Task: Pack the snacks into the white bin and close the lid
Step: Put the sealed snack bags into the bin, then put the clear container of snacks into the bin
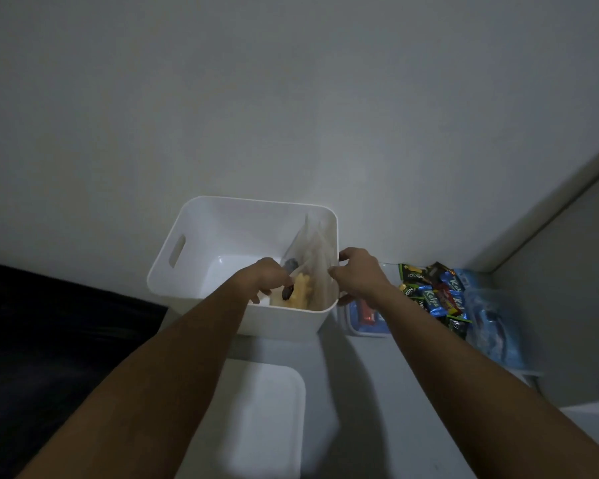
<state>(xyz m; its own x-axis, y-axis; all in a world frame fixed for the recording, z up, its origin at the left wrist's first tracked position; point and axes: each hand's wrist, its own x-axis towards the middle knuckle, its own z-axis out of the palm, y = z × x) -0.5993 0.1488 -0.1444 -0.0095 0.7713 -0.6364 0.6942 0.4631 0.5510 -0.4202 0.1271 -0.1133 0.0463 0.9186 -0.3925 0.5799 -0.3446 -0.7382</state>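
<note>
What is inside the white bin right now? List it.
Inside the white bin: clear bags standing against its right wall, holding yellow snacks and something dark. The left hand reaches in; the right hand is at the rim. The hands and near wall hide the bags' bottoms.

White bin, white lid, blue-green wrappers.

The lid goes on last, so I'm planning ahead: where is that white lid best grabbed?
Probably by its far rounded edge, from above: the white lid lies flat on the surface just in front of the white bin, its near end out of frame.
</note>
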